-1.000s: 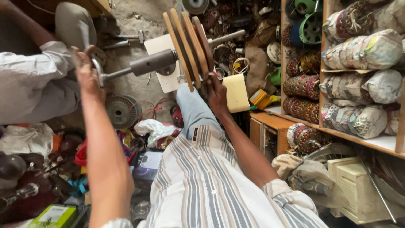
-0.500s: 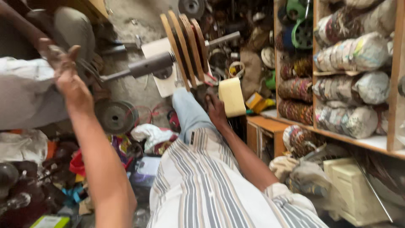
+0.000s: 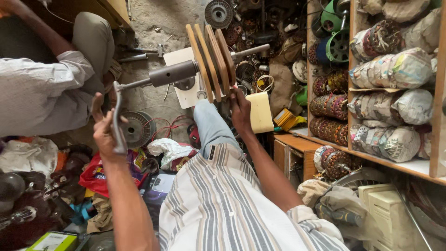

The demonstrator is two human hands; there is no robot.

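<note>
Wooden discs [image 3: 210, 59] on a coil-winding spindle fill the upper middle of the frame, four of them standing on edge side by side on a metal shaft [image 3: 172, 75] that runs from centre left up toward the upper right. A bent crank handle [image 3: 117, 118] hangs from the shaft's left end at centre left. The left hand [image 3: 106, 132] has its grip closed around that handle, fingers wrapped over the bar. The right hand [image 3: 240, 108], just right of centre, has its fingers curled against the lower edge of the discs; whether it pinches anything there I cannot tell. A pale yellow block [image 3: 260, 111] lies just beside that hand, to its right. Behind the discs stands a white base plate [image 3: 183, 76] on the concrete floor [image 3: 153, 28]. Another person in a light shirt [image 3: 37, 95] sits at the upper left. A round metal stator [image 3: 134, 129] with red wire lies on the floor beside the crank. Shelves [image 3: 395, 162] on the right side hold wound coils wrapped in paper [image 3: 395, 69].
</note>
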